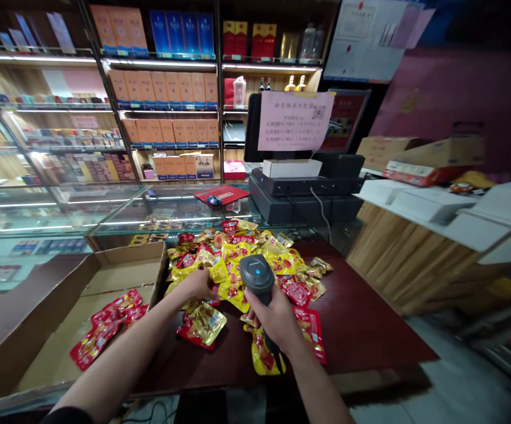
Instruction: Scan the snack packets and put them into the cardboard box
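My right hand (279,321) is wrapped around the grip of a dark barcode scanner (256,272), which has a small blue light on top. Under and around it lies a heap of foil snack packets (238,253) in yellow, red and gold. At the heap's near left side, my left hand (199,285) has its fingers curled down on a red snack packet (213,294); the fingertips are partly hidden. Nearer to me are a gold packet (209,323) and a yellow packet (262,356). Several red packets (109,324) lie in an open cardboard box (50,347) on the left.
The dark red tabletop (365,318) meets a glass display counter (118,206). A monitor with a pink notice (294,123) stands on a black cash drawer (304,200). A mouse (213,201) sits on a red mat (233,193). Stocked shelves (162,65) line the back.
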`<state>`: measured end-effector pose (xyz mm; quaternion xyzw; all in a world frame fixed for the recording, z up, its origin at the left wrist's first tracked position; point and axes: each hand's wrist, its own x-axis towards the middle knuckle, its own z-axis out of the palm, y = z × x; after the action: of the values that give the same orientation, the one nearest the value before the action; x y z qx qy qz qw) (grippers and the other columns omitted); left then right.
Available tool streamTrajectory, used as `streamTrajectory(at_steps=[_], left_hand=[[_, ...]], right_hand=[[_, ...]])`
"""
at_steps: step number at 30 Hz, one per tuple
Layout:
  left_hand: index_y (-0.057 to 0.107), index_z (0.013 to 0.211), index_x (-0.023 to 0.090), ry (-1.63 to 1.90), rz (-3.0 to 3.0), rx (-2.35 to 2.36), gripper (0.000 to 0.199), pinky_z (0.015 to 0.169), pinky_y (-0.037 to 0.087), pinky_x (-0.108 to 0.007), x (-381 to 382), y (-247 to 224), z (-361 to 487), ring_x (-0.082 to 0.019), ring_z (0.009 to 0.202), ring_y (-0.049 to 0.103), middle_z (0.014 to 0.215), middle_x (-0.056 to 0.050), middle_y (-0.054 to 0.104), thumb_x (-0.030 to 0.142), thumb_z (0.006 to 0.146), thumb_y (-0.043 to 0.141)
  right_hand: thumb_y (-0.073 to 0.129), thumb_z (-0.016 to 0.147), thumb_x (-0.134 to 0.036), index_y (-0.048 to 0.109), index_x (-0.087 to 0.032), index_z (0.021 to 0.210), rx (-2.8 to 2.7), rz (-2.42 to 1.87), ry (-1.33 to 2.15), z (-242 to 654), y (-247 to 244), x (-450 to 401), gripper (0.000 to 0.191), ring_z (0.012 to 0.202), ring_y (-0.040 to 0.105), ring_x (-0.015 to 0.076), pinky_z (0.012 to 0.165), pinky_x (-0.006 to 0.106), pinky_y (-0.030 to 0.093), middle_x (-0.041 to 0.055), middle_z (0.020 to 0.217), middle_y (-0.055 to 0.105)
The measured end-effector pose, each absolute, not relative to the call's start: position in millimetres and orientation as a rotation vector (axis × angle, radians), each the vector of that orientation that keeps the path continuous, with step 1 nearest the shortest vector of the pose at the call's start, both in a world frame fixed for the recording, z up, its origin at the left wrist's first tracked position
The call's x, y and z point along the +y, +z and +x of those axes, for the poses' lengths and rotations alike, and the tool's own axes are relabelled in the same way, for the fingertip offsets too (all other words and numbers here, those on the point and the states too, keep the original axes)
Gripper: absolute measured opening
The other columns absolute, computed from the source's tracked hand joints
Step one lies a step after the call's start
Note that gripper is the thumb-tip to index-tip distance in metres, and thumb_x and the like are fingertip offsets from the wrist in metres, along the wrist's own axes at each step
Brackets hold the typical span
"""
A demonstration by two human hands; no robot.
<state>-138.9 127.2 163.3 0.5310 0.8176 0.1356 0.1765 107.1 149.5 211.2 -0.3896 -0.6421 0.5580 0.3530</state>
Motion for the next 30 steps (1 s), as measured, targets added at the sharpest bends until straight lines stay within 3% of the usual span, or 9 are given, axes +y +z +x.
streamTrajectory(at_steps=[4,9,14,19,26,30], left_hand=[[0.056,0.085,0.020,0.516,1.402,2.290,0.060,0.073,0.046,-0.031,128.6,158.8,-133.2,-0.032,0.091,0.067,0.089,-0.012,0.071,0.037,0.038,0.090],[0.054,0.114,0.017,0.684,1.241,2.233,0.088,0.072,0.046,-0.028,132.0,164.8,-147.1,-0.031,0.094,0.067,0.099,-0.014,0.071,0.023,0.034,0.091],[0.043,0.141,0.016,0.907,0.984,1.937,0.107,0.062,0.048,-0.025,125.2,185.2,-177.6,-0.019,0.069,0.067,0.080,-0.002,0.072,0.019,0.044,0.088],[0.054,0.134,0.018,1.015,0.794,1.637,0.088,0.055,0.049,-0.021,110.4,204.8,-196.4,-0.012,0.059,0.063,0.074,0.001,0.071,0.015,0.053,0.086],[0.067,0.104,0.010,1.352,0.548,1.192,0.044,0.077,0.056,-0.023,116.6,207.1,-192.7,-0.012,0.076,0.070,0.089,-0.008,0.072,0.000,0.063,0.077],[0.065,0.094,0.012,1.368,0.484,1.100,0.033,0.077,0.058,-0.023,124.6,204.3,-184.7,-0.010,0.073,0.068,0.084,-0.004,0.070,-0.005,0.066,0.071]], right_hand=[[0.068,0.076,-0.043,0.060,-0.020,0.086,-1.667,-1.057,1.475,99.0,206.2,147.6,0.027,0.034,0.053,0.0149,0.034,0.023,0.041,-0.0036,0.046,0.059],[0.069,0.074,-0.042,0.061,-0.019,0.081,-1.687,-1.067,1.445,94.4,207.6,147.2,0.026,0.033,0.052,0.0141,0.034,0.023,0.040,-0.0032,0.045,0.059],[0.068,0.075,-0.044,0.061,-0.019,0.082,-1.727,-1.053,1.391,91.6,209.4,150.7,0.027,0.035,0.054,0.0146,0.038,0.024,0.043,-0.0028,0.046,0.060],[0.070,0.074,-0.044,0.062,-0.019,0.080,-1.721,-1.034,1.404,84.9,206.0,152.4,0.027,0.037,0.055,0.0153,0.039,0.024,0.043,-0.0014,0.048,0.062],[0.069,0.075,-0.045,0.062,-0.019,0.080,-1.737,-0.975,1.437,80.5,209.8,151.1,0.027,0.038,0.056,0.0158,0.040,0.025,0.042,-0.0016,0.047,0.061],[0.069,0.075,-0.043,0.062,-0.019,0.081,-1.754,-0.998,1.420,79.7,212.2,144.8,0.026,0.038,0.056,0.0157,0.041,0.025,0.042,-0.0022,0.047,0.061]])
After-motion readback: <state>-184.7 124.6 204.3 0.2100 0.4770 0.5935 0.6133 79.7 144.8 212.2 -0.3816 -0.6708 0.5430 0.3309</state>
